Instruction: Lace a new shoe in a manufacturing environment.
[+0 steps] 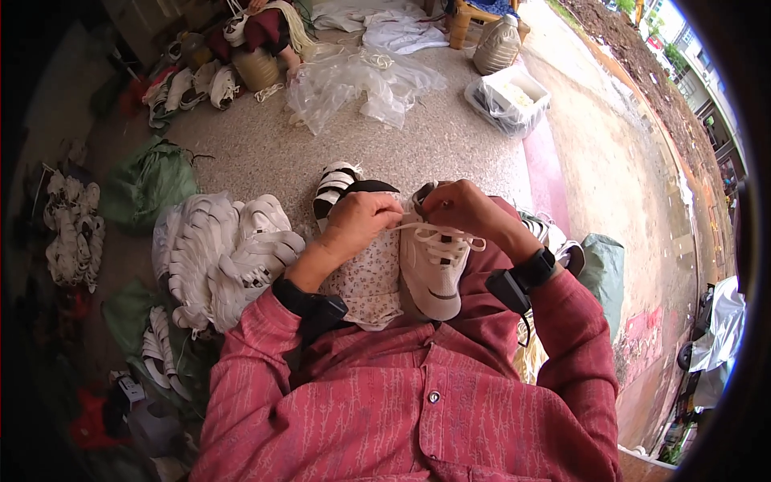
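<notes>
White shoe point(434, 277) is at the lap, long axis toward the wearer, toe nearest the body. Right hand point(470, 210) is nearer, over the shoe's collar, grip unclear; left hand point(363, 220), left of the shoe, fingers pinching the lace point(413, 226).

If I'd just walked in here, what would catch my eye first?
Probably the white shoe at the centre, with the left hand pinching its lace and the right hand close by at its opening. Then the pile of white footwear to the left, and crumpled clear plastic on the floor ahead.
</notes>
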Demonstrator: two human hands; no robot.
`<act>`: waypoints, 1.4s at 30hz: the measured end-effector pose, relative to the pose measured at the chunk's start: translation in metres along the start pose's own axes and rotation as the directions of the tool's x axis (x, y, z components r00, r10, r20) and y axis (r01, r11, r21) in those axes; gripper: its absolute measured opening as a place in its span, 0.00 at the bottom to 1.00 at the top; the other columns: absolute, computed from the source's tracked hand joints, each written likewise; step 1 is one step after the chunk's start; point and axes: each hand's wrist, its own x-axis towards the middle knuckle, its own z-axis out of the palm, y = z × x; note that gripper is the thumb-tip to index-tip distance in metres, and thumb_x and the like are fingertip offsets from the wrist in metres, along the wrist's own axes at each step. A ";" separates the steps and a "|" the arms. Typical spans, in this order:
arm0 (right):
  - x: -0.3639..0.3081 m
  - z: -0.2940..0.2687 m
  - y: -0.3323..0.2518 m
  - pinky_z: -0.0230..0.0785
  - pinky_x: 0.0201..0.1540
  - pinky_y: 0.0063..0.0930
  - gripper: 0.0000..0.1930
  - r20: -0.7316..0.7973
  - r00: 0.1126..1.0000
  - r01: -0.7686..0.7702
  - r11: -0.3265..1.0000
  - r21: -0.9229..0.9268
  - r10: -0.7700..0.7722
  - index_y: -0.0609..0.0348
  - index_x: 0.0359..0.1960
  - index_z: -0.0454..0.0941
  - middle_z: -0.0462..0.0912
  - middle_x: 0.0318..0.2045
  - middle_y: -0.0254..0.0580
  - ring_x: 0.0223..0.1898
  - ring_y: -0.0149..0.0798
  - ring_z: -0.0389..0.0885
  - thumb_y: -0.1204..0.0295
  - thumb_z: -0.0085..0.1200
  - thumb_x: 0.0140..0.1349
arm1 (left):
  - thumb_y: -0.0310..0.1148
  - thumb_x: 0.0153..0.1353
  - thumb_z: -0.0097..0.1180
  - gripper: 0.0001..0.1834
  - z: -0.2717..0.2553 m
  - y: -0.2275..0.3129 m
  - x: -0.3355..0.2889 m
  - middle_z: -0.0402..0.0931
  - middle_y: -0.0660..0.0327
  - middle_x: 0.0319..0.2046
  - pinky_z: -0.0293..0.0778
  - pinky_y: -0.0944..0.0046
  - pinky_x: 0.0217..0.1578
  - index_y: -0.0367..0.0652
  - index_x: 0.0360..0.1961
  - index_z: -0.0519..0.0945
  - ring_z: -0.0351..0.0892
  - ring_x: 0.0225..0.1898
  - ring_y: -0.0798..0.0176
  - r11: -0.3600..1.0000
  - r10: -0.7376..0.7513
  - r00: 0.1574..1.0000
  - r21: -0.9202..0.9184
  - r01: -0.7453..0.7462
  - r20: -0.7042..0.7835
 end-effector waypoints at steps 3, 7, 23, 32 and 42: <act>0.002 -0.001 0.000 0.73 0.39 0.30 0.08 0.018 0.997 0.075 0.997 0.029 -0.075 0.62 0.32 0.84 0.83 0.30 0.43 0.33 0.39 0.81 0.77 0.59 0.48 | 0.31 0.57 0.59 0.08 0.007 0.002 0.002 0.81 0.58 0.24 0.73 0.65 0.32 0.38 0.32 0.84 0.80 0.28 0.67 0.985 0.068 0.998 0.157 -0.068 0.004; -0.002 0.002 0.002 0.71 0.37 0.28 0.08 0.012 0.996 0.090 0.995 0.042 -0.090 0.63 0.31 0.82 0.81 0.28 0.40 0.32 0.36 0.79 0.77 0.59 0.47 | 0.34 0.56 0.60 0.09 0.009 0.004 0.005 0.81 0.55 0.24 0.72 0.63 0.31 0.38 0.31 0.83 0.80 0.27 0.63 0.979 0.079 0.997 0.187 -0.081 0.020; -0.005 0.013 0.005 0.71 0.37 0.29 0.09 -0.081 0.990 0.121 0.992 0.036 -0.117 0.62 0.31 0.82 0.81 0.29 0.42 0.33 0.39 0.80 0.77 0.61 0.44 | 0.29 0.52 0.58 0.06 0.004 0.020 0.034 0.79 0.60 0.17 0.70 0.66 0.25 0.36 0.25 0.81 0.77 0.21 0.69 0.988 -0.116 0.959 0.128 0.086 0.257; -0.005 0.015 0.010 0.71 0.34 0.28 0.10 -0.123 0.987 0.112 0.992 0.050 -0.105 0.63 0.31 0.82 0.81 0.28 0.42 0.30 0.36 0.80 0.77 0.62 0.44 | 0.27 0.59 0.59 0.06 -0.005 -0.008 0.025 0.77 0.66 0.23 0.69 0.72 0.28 0.38 0.26 0.80 0.75 0.26 0.73 0.962 -0.046 0.948 -0.242 0.128 0.316; 0.001 0.013 0.014 0.69 0.32 0.29 0.06 -0.105 0.984 0.151 0.986 0.067 -0.143 0.62 0.27 0.81 0.80 0.25 0.40 0.28 0.35 0.78 0.78 0.61 0.44 | 0.30 0.53 0.65 0.07 0.010 0.012 0.010 0.74 0.64 0.26 0.69 0.65 0.32 0.41 0.29 0.79 0.74 0.29 0.65 0.938 0.322 0.938 0.180 -0.297 -0.132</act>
